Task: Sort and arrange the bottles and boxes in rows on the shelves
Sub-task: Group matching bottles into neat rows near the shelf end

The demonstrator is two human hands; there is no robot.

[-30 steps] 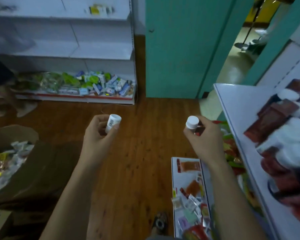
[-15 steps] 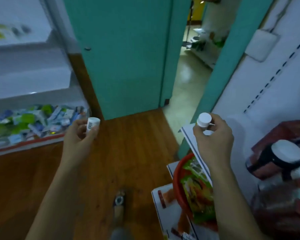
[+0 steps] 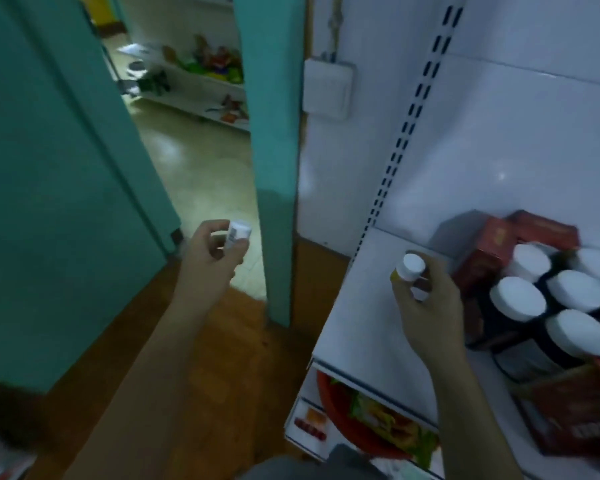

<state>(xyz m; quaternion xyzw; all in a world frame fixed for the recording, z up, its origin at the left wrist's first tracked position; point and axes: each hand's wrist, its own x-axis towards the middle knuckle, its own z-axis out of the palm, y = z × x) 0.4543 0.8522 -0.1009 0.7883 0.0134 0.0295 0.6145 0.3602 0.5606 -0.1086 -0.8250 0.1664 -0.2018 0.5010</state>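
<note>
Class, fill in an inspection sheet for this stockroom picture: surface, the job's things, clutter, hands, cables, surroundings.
Surface: white shelf, stocked at its right end.
Job's things: white-lidded jars in rows beside red boxes; small bottle, white-capped bottle, both held.
Clutter: red basin of packets below the shelf.
Hands: left hand grips the small bottle; right hand grips the white-capped one over the shelf.
Cables: line above wall box, cable or conduit unclear.
Surroundings: teal door, wooden floor, far-room shelves.
</note>
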